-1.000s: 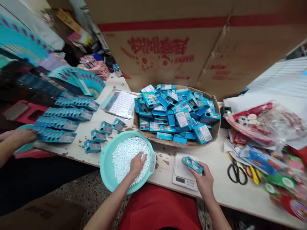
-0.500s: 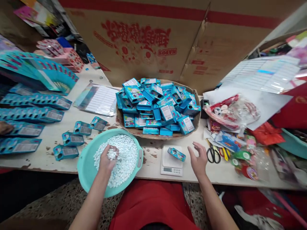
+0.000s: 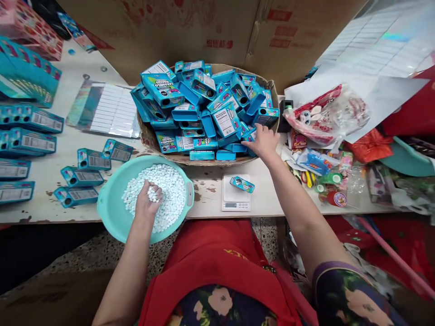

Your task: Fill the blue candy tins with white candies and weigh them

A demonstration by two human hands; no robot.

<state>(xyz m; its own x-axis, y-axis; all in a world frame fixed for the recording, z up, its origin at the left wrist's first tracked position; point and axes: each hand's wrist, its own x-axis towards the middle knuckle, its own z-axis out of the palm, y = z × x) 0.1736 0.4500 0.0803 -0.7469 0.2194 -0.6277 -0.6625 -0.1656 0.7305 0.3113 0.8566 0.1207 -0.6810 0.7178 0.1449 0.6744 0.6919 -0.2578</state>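
Observation:
My left hand (image 3: 149, 199) is cupped closed around some small white candies. It sits over the heap of loose white candies (image 3: 173, 199) in a turquoise plastic basin (image 3: 115, 222). My right hand (image 3: 264, 142) reaches to the right front of a cut-down cardboard box (image 3: 210, 161) piled with blue candy boxes (image 3: 226, 120). Its thumb and fingers close on one small blue candy box (image 3: 250, 135) at the edge of the pile. Between my arms, a single blue candy box (image 3: 242, 184) lies tilted on a white digital scale (image 3: 236, 199).
Several blue boxes (image 3: 81, 176) stand left of the basin, with rows of more (image 3: 30, 140) beyond. Clear sleeves (image 3: 112, 108) lie behind. A large carton (image 3: 234, 27) rises at the back. Plush-toy bags (image 3: 326, 113), yellow-handled scissors (image 3: 308, 178) and wrappers clutter the right.
My right hand has moved from beside the scale up to the pile of blue boxes. My left hand stays in the basin with candies. The view has tipped downward.

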